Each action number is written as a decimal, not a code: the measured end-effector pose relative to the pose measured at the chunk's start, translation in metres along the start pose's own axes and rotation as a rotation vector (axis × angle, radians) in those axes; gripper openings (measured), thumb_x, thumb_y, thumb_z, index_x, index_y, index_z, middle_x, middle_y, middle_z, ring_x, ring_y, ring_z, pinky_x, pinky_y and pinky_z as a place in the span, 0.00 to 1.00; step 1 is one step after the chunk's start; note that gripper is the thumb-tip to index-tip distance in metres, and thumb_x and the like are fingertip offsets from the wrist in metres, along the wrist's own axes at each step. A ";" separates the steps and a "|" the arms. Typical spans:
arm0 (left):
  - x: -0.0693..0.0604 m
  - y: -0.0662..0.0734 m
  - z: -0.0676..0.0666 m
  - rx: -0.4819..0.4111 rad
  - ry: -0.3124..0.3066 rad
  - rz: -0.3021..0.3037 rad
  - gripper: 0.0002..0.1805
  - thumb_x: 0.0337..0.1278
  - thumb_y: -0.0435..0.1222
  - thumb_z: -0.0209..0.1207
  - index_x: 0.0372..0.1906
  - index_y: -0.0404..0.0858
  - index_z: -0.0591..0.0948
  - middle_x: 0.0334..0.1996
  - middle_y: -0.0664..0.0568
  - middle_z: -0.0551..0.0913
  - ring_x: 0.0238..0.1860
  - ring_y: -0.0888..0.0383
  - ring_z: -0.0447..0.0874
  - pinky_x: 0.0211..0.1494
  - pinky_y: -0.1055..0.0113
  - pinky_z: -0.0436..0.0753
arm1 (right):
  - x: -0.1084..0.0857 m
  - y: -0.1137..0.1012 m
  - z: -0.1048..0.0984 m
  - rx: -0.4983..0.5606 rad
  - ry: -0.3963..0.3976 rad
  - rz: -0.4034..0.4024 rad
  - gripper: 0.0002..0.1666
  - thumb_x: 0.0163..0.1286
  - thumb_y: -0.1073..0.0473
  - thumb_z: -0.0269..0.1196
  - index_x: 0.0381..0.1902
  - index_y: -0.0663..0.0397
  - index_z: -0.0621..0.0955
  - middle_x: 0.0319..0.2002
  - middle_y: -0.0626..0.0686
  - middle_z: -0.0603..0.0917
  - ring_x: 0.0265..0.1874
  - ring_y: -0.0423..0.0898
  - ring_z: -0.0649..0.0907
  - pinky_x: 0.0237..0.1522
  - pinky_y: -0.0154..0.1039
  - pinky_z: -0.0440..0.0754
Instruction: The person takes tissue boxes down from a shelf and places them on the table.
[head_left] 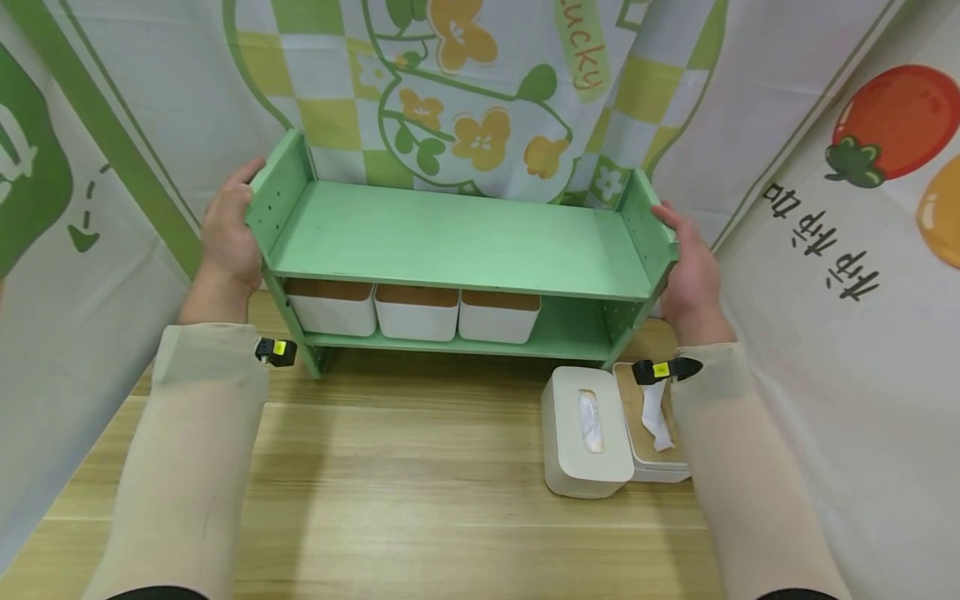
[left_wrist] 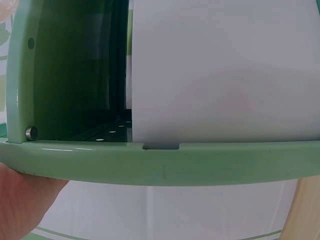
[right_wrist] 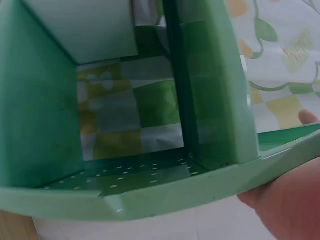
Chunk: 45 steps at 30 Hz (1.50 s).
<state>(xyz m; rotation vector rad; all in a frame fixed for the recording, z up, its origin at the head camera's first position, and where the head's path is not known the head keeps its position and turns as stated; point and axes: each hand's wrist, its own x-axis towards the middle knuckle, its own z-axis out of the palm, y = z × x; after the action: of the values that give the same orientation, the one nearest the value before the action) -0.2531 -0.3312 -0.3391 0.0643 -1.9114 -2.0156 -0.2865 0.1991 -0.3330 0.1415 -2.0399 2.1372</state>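
Observation:
A light green two-tier shelf (head_left: 457,237) stands across the back of the table, held at both ends. My left hand (head_left: 228,229) grips its left side panel near the top. At the other end, my right hand (head_left: 692,271) holds the right panel; a fingertip shows past the panel's edge in the right wrist view. Three white bins with brown insides, the left (head_left: 333,318), middle (head_left: 416,321) and right (head_left: 498,323), sit side by side on the lower tier. The upper board is bare. Whether the shelf's feet touch the table cannot be seen fully.
A white tissue box (head_left: 611,433) stands in front of the shelf's right end. Beside it is a wood-topped tissue box (head_left: 633,412), partly behind my right forearm. A patterned curtain (head_left: 480,100) hangs behind, with white fabric walls on both sides of the wooden table (head_left: 420,500).

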 end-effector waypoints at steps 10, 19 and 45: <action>0.000 0.002 -0.001 -0.030 -0.011 -0.032 0.29 0.73 0.41 0.34 0.73 0.57 0.69 0.65 0.50 0.65 0.44 0.56 0.70 0.41 0.66 0.74 | 0.004 0.000 0.006 0.089 0.095 -0.005 0.22 0.81 0.56 0.47 0.64 0.45 0.80 0.69 0.34 0.70 0.71 0.36 0.58 0.69 0.40 0.55; 0.000 0.002 0.000 -0.008 -0.031 -0.030 0.29 0.73 0.41 0.32 0.74 0.58 0.67 0.69 0.50 0.63 0.46 0.57 0.69 0.46 0.64 0.72 | 0.004 0.004 0.007 0.033 0.150 -0.043 0.21 0.80 0.56 0.47 0.61 0.44 0.82 0.68 0.37 0.71 0.71 0.35 0.59 0.70 0.38 0.45; -0.067 -0.005 0.068 0.472 0.401 1.041 0.31 0.57 0.41 0.44 0.64 0.32 0.77 0.68 0.45 0.72 0.73 0.46 0.59 0.73 0.49 0.51 | 0.002 0.002 0.011 -0.033 0.166 -0.050 0.21 0.80 0.54 0.47 0.62 0.41 0.82 0.67 0.34 0.71 0.70 0.34 0.58 0.70 0.39 0.40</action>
<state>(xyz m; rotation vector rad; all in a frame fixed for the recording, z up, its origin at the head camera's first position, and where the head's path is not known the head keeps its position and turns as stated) -0.2102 -0.2461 -0.3528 -0.3173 -1.5903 -0.7909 -0.2891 0.1878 -0.3338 0.0102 -1.9556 2.0118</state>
